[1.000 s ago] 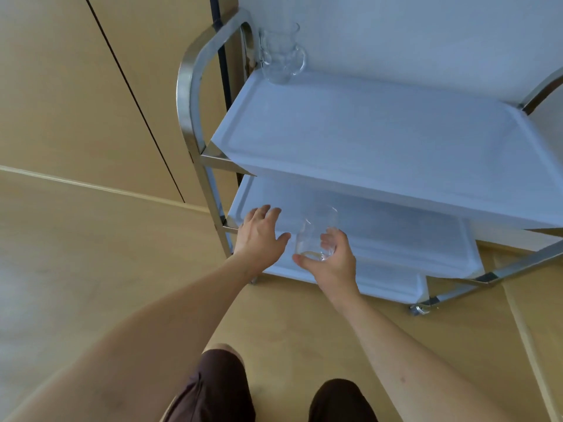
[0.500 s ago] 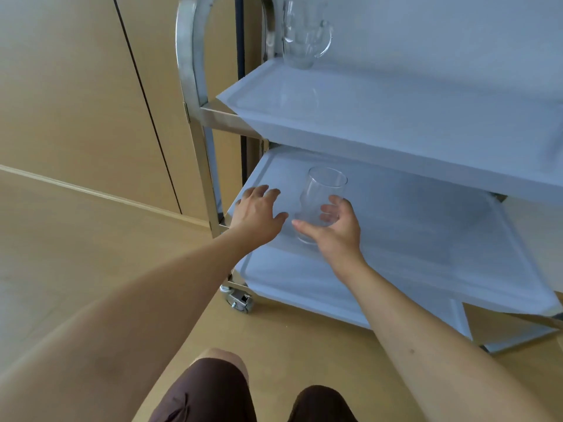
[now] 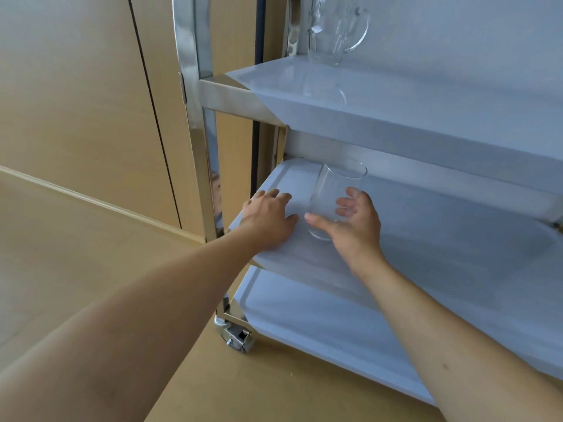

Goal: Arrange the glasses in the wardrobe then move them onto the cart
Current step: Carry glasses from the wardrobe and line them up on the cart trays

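Head view, reading from the left: I see pale wooden wardrobe doors (image 3: pixel 91 95) filling the far left, with a dark seam running down between two panels, and a wood floor (image 3: pixel 61 263) below them. Next comes the cart (image 3: pixel 195 117), its steel upright rising near the doors, with a caster (image 3: pixel 237 338) at its near left foot. My left hand (image 3: pixel 268 219) lies palm down on the left end of the middle shelf (image 3: pixel 457 254), fingers straight and slightly spread, holding nothing. Just right of it stands the glass (image 3: pixel 335 202), clear and upright on that same shelf, near the shelf's left end. My right hand (image 3: pixel 355 222) cups the glass from the near right side: the thumb reaches across the lower front of it and the fingers curve round its right wall, seen through the glass. I cannot tell how firmly it presses. The two hands sit close together without touching. Above, on the far left corner of the top shelf (image 3: pixel 426 95), a clear jug (image 3: pixel 335 28) with a handle stands upright. Below the middle shelf the bottom shelf (image 3: pixel 320 324) shows, white like the others.
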